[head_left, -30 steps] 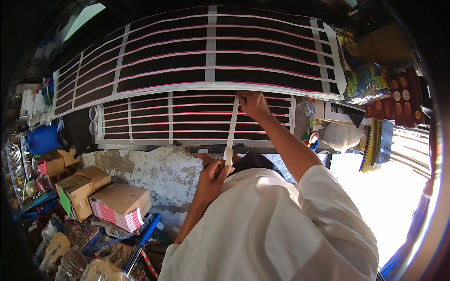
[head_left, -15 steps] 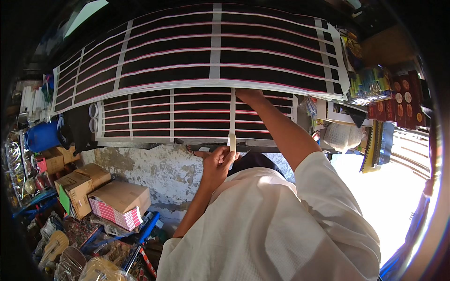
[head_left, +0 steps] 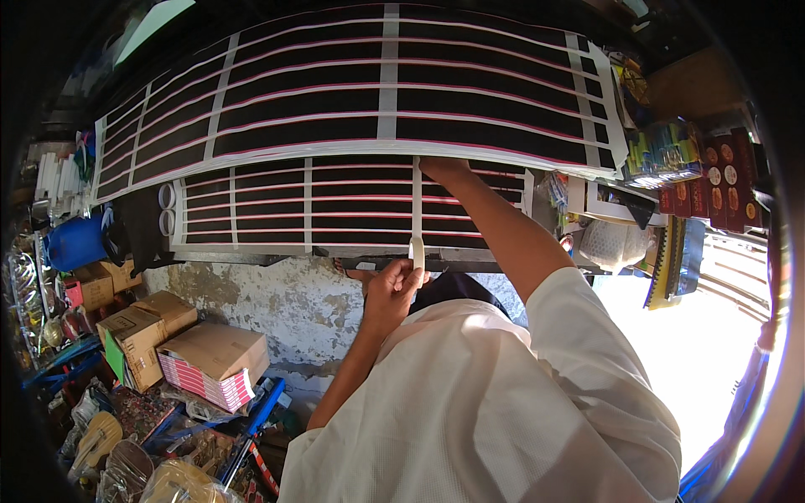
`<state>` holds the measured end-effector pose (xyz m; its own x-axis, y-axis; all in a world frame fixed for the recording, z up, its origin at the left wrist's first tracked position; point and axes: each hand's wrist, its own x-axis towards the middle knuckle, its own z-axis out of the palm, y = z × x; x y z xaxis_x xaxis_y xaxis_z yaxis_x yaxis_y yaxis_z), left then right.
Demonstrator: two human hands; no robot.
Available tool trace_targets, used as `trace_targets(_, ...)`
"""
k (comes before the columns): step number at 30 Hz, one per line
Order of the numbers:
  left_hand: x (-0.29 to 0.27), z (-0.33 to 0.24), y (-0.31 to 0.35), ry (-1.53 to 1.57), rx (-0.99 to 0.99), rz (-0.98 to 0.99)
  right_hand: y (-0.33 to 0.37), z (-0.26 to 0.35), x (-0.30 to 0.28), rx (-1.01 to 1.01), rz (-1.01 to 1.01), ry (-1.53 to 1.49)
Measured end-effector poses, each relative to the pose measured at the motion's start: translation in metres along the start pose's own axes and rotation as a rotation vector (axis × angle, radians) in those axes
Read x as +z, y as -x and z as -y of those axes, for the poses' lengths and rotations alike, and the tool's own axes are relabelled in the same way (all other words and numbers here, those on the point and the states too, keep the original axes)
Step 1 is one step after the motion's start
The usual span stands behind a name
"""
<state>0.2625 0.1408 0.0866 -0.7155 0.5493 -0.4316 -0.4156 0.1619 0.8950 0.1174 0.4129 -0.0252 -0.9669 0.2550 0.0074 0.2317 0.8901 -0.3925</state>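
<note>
My left hand (head_left: pixel 392 292) is closed on a roll of pale masking tape (head_left: pixel 418 270) at the near edge of a lower printed sheet (head_left: pixel 352 214). From the roll, a tape strip (head_left: pixel 417 189) runs away from me across this sheet's black panels and red-and-white lines. At the strip's far end is my right hand (head_left: pixel 446 171), its fingertips hidden beneath the overhanging edge of an upper sheet stack (head_left: pixel 486 99). Similar pale bands cross both sheets. Whether the right fingers pinch or press the strip cannot be seen.
Two more tape rolls (head_left: pixel 168 210) sit at the lower sheet's left end. Cardboard boxes (head_left: pixel 216 348) and wrapped goods crowd the lower left. Packets of pens (head_left: pixel 667 155) and dark red boxes (head_left: pixel 713 180) stand at right. A peeling wall (head_left: pixel 277 293) lies below the worktop.
The tape roll has turned slightly in my left hand, showing more of its ring. My right hand stays almost in place at the far end of the strip.
</note>
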Motion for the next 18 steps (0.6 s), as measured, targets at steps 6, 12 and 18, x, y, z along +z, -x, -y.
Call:
trace_targets(6,0.001,0.012,-0.002,-0.110,0.022,-0.023,-0.004,0.005,-0.005,0.089,0.181,0.055)
trace_targets(12,0.004,0.030,-0.008,-0.169,0.013,-0.061,-0.011,-0.007,-0.002,0.019,0.017,0.006)
trace_targets(18,0.010,0.033,-0.015,-0.247,-0.054,-0.122,-0.029,-0.021,0.020,-0.151,-0.229,-0.083)
